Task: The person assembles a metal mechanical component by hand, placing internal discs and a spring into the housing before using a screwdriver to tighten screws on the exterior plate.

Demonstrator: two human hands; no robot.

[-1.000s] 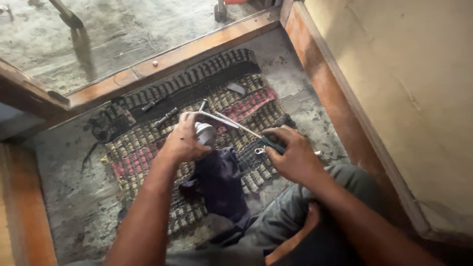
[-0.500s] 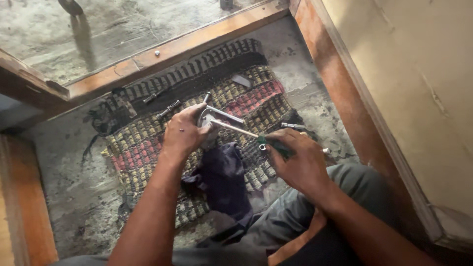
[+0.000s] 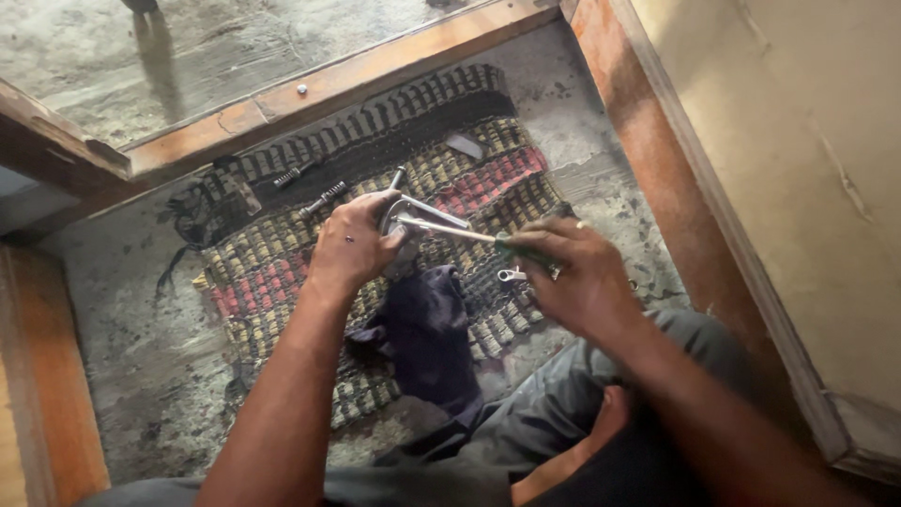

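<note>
A seated person's left hand [image 3: 349,252] closes its fingers around a small metal part [image 3: 402,218], holding it just above a woven mat [image 3: 272,272] on a concrete floor, while the right hand [image 3: 572,277] grips a green-handled screwdriver [image 3: 469,235] whose shaft reaches into the part. Springs [image 3: 324,199] and a small silver piece [image 3: 511,274] lie loose on the mat beside a dark cloth [image 3: 432,329], suggesting work mid-way, with pieces not yet fitted.

Bolts [image 3: 324,199] and a spring [image 3: 288,176] lie on the mat [image 3: 272,272] beyond the left hand [image 3: 349,249]. A dark cloth [image 3: 427,329] fills the space below. Bare concrete floor [image 3: 131,329] lies open to the left.
</note>
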